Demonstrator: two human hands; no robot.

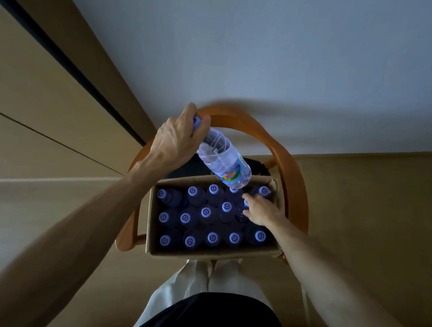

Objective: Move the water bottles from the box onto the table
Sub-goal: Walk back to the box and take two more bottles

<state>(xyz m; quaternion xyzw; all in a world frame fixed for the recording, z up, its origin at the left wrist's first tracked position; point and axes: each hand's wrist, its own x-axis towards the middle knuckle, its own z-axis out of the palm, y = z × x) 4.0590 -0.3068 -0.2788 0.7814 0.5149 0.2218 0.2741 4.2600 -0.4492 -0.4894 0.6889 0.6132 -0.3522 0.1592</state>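
Left hand gripped one bottle by its cap, tilted above the box. Right hand reached inside, fingers loose around another cap. Best to lift straight up.

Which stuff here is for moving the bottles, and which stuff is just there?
For the job:
- lifted bottle, held by its cap end in the left hand
- capped bottles standing in the box
- cardboard box
- right hand, reaching among the caps

Just there:
- wooden chair under the box
- wall
- floor
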